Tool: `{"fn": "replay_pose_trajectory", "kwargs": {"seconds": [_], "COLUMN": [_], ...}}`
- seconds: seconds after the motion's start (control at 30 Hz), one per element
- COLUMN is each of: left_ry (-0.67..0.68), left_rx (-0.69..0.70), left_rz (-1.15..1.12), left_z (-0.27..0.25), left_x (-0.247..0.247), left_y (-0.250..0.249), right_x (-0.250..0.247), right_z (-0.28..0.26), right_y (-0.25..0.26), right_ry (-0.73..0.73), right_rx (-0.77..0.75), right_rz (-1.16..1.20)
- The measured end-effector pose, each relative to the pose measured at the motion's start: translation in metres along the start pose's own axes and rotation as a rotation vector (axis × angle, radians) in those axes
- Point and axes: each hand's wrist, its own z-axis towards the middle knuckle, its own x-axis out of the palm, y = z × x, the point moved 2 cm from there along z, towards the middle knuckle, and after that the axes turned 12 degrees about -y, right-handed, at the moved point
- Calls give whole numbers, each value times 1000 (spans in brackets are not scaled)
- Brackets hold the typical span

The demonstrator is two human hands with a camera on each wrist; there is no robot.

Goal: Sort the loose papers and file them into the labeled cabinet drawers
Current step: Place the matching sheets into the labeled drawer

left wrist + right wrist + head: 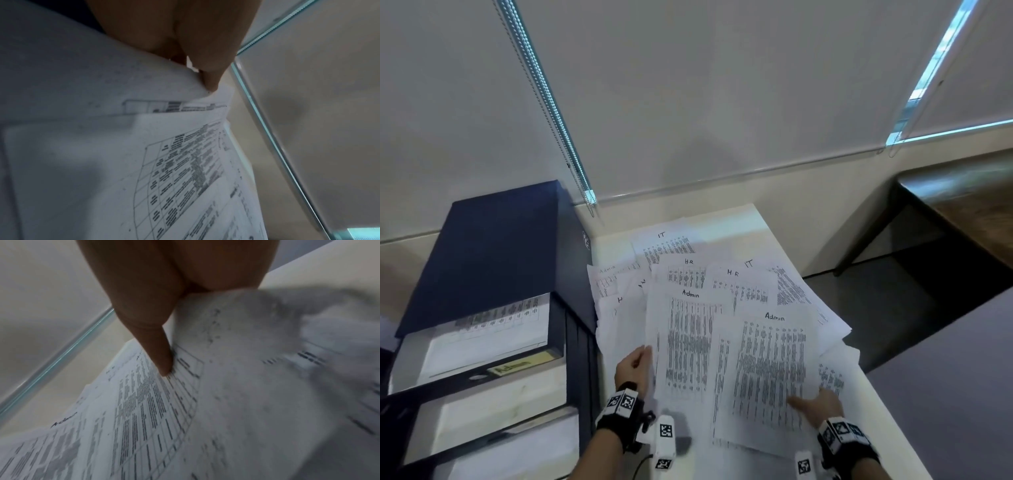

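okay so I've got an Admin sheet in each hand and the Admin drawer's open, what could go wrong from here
1. Your left hand pinches its Admin sheet by one edge only; it could slip or crease.
2. Your right hand grips its Admin sheet over other papers; a neighbouring sheet might lift along.
3. The spread pile mixes IT, H.R and Admin pages; dragging could push some off the table edge, or a wrong page could land in the open Admin drawer.

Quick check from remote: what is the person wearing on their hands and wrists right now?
Both hands are bare, no gloves or sleeves in view. The left hand and right hand each have a black wrist strap carrying white blocks printed with black square-pattern tags. A white camera module with the same tags sticks out below each wrist, and a thin dark cable trails from the left one.
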Motion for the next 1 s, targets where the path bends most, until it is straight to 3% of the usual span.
{"fn": "replay_pose_trajectory", "kwargs": {"seconds": [0.2,0.33,0.43,0.57,0.7,0.77,0.9,1.0], "left_ry": [-103,37,144,242,275,284,312,372], "left_rx": [224,19,-119,-140,-124,-145,-202,-186], "left_rz": [65,299,334,355,394,399,257,182], "left_z": [13,26,30,40,43,49,58,46], "left_x": [-10,-7,3,25,31,32,31,23], "left_y": [-41,-18,0,13,4,9,21,0], "right_x": [15,31,45,74,90,92,100,100], "right_z": [-16,-22,-19,-2,-5,-5,17,19], "right_y": [26,54,76,96,114,118,112,121], "right_ry": [3,95,154,249,439,425,253,331], "right_rx": [-177,-160,-120,-196,-333,-352,-203,-171], "right_rz": [154,198,130,58,-55,-57,212,230]}}
